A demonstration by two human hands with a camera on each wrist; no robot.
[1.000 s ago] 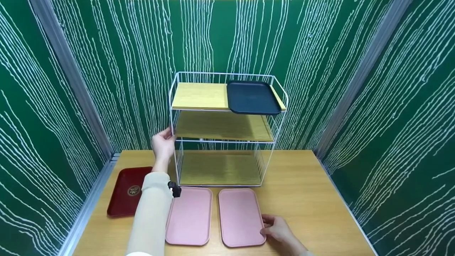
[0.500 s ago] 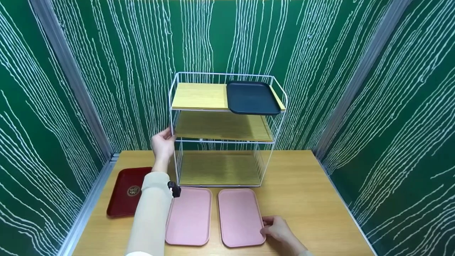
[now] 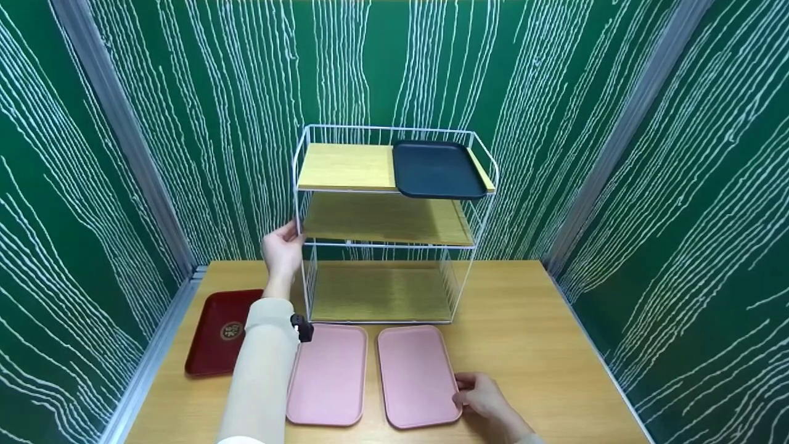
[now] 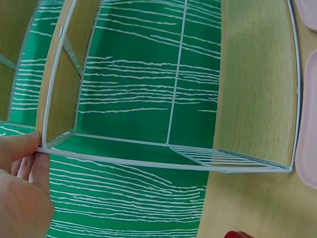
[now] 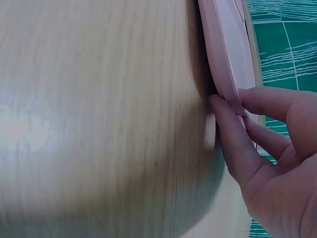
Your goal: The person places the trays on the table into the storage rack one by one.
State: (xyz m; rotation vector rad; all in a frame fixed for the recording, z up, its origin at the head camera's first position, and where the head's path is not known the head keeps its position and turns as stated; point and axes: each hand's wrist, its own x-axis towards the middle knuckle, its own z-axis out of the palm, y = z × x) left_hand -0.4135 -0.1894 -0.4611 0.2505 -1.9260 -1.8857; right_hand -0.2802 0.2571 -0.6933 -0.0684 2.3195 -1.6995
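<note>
A white wire rack [image 3: 383, 245] with three wooden shelves stands on the table. My left hand [image 3: 282, 251] grips its left front post at the middle shelf; the left wrist view shows thumb and fingers around that corner [image 4: 43, 148]. Two pink trays lie flat-side up before the rack. At the lower right edge of the right pink tray [image 3: 419, 377], my right hand [image 3: 484, 394] pinches the rim, with fingertips on both sides of it in the right wrist view. The left pink tray [image 3: 330, 376] is partly hidden by my left sleeve.
A black tray [image 3: 439, 169] lies on the right part of the top shelf, its front edge overhanging. A dark red tray [image 3: 216, 327] with a gold emblem rests at the table's left, partly behind the sleeve. Green patterned walls [image 3: 388, 61] enclose the wooden table [image 3: 536, 333].
The right pink tray has turned very slightly along with my right hand. My left hand and the rack have stayed where they were.
</note>
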